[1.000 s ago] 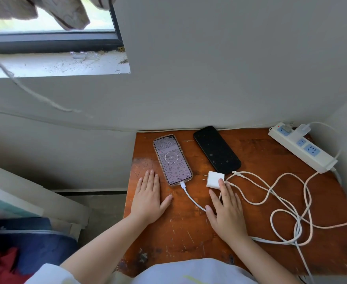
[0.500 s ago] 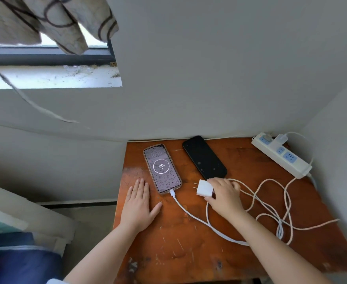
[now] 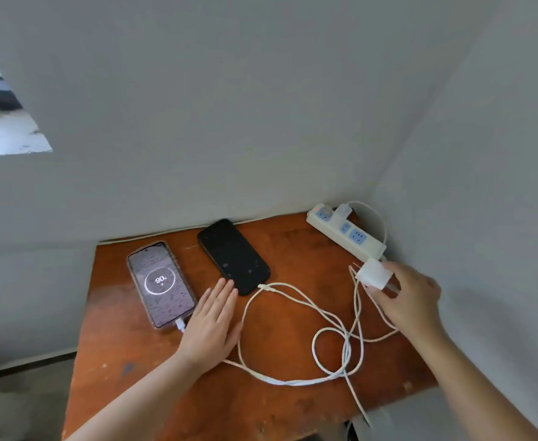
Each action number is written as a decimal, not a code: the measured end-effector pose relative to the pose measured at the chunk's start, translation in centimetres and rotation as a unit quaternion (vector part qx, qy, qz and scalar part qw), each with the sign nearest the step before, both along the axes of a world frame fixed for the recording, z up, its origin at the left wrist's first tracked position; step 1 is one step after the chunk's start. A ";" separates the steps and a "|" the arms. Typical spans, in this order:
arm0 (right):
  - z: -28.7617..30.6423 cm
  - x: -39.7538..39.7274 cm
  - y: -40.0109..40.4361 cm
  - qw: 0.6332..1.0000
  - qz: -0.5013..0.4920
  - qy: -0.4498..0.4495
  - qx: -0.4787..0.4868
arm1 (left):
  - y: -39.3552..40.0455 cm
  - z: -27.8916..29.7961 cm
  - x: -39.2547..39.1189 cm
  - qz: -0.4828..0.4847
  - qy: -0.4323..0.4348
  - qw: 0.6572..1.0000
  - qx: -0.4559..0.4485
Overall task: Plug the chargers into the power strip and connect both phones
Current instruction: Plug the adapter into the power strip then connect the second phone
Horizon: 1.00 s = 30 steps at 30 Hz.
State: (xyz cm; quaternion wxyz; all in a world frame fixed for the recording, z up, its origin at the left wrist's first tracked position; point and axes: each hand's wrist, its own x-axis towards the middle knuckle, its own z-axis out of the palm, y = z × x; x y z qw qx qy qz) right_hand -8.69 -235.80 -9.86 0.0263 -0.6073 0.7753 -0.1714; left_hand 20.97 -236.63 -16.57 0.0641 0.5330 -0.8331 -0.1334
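My right hand [image 3: 410,300] holds a white charger plug [image 3: 374,273] in the air, just in front of the near end of the white power strip [image 3: 345,233] in the table's back right corner. Another white plug [image 3: 343,210] sits in the strip's far socket. A lit phone [image 3: 161,283] showing 90 lies at the left with a cable in its port. The black phone [image 3: 233,256], screen dark, lies beside it with a white cable [image 3: 296,297] at its lower end. My left hand [image 3: 212,326] rests flat on the table between the phones.
White cables [image 3: 344,351] loop across the right half of the brown wooden table [image 3: 115,338]. Grey walls close in behind and to the right. A window sill [image 3: 3,132] shows at far left.
My right hand picked the charger plug up off the table and carried it right, toward the power strip. My left hand slid right, from beside the lit phone to below the black one.
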 end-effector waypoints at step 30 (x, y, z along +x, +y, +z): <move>-0.7 -9.6 -6.8 0.988 0.144 0.038 0.045 | -18.2 4.6 -24.5 -0.137 0.012 0.989 -0.063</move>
